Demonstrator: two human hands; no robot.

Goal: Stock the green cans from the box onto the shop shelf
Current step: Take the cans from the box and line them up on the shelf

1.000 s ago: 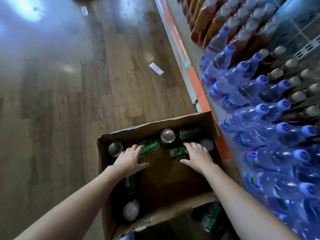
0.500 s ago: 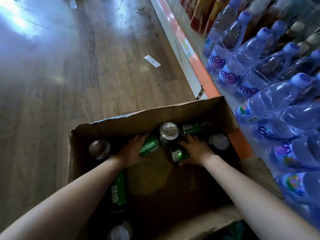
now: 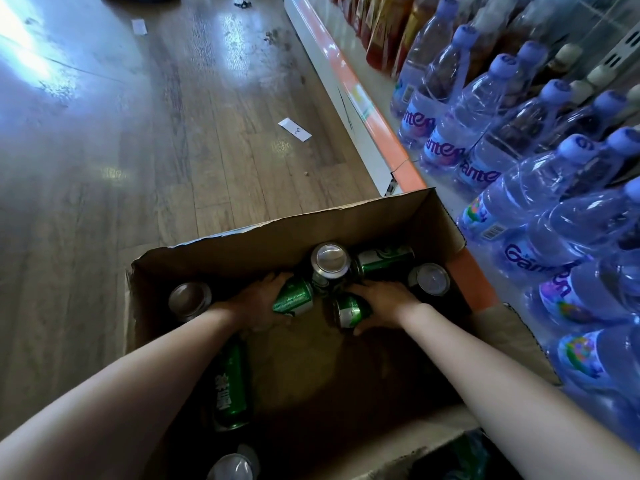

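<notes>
Early stage. Left hand (image 3: 254,306) curled round one green can (image 3: 294,298), right hand (image 3: 386,303) round a second can (image 3: 348,310), both inside the box (image 3: 277,237). Loose cans (image 3: 230,386) lie alongside; none visible on the shelf (image 3: 381,133).

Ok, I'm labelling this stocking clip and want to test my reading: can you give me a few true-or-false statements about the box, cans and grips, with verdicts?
1. The left grip holds the left can and the right grip holds the right can, both inside the box. True.
2. The box stands up on the shelf. False: it sits outside the shelf, against its orange edge.
3. Every can in the box stands upright. False: a lying can rests on its side beneath the left forearm.
4. A paper slip lies on the wooden floor. True.
5. The water bottles beside the box have blue caps. True.
</notes>
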